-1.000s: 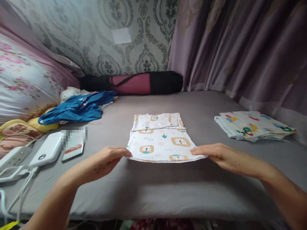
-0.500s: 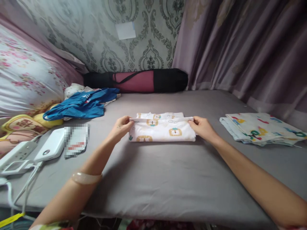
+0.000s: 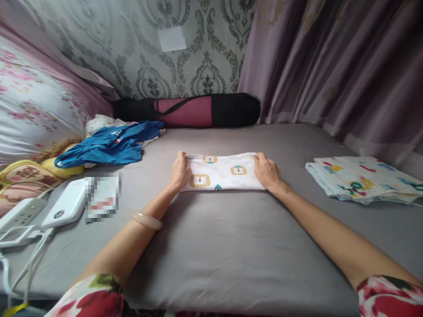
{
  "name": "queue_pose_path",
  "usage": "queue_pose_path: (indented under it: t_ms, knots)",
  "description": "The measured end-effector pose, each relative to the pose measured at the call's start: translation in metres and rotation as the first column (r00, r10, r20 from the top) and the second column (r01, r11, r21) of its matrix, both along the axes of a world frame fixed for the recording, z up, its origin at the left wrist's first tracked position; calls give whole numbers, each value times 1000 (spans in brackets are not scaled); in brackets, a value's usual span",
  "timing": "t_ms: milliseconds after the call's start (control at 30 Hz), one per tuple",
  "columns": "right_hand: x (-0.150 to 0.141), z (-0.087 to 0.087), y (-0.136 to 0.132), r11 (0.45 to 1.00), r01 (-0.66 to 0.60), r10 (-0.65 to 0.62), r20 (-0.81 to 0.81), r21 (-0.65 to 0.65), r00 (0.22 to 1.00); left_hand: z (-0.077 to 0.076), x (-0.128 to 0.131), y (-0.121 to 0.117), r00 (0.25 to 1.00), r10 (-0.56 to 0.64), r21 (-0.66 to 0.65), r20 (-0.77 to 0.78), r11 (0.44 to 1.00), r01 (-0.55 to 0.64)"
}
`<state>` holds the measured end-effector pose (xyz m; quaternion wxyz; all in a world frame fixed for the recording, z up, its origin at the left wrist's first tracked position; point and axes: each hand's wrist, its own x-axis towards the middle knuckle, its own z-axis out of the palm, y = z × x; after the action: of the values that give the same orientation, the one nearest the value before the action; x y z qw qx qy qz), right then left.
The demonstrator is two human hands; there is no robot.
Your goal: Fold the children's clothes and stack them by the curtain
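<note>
A white cloth (image 3: 221,174) printed with yellow lion faces lies folded into a flat rectangle in the middle of the grey sheet (image 3: 238,246). My left hand (image 3: 181,171) is closed on its left end, with the thumb side at the far corner. On the opposite end, my right hand (image 3: 267,171) grips the right far corner, its fingers curled over the edge. The cloth is stretched flat between both hands. Some fingertips are hidden behind or under the fabric.
To the right lies a stack of folded printed cloths (image 3: 366,178). A blue garment (image 3: 109,143) is heaped at the left, behind a white power bank (image 3: 66,204) and a power strip (image 3: 24,211) with cables. A black and maroon rolled bag (image 3: 188,111) rests against the wall.
Both hands have moved away from me, carrying the cloth's near fold over its far part. The strip that showed behind is now covered.
</note>
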<state>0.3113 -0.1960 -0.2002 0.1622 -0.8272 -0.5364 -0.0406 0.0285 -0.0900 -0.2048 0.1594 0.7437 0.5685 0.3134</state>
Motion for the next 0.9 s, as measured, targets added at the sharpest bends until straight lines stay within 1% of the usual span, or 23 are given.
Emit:
queue_pose_path:
  t_ms: [167,267,433,633,800,900]
  knots:
    - [3,-3,6,997,28,-28,3,-70,1000,-8,0,8,991,-47,74,-123,996,56]
    - [3,-3,7,996,29,-28,9,-89,1000,-10,0,12,979,-60,89,-195,993,79]
    - [3,-3,8,992,50,-48,17,-119,999,-17,0,17,960,-16,46,-280,998,31]
    - [6,-8,10,989,83,-80,26,-122,996,-23,0,20,949,29,46,-315,999,-15]
    - [6,-9,13,986,110,-113,-17,-126,993,-20,4,19,944,63,19,-323,998,-60]
    - [10,-9,15,984,100,-108,-49,-147,993,-15,4,18,952,77,-40,-297,995,-93]
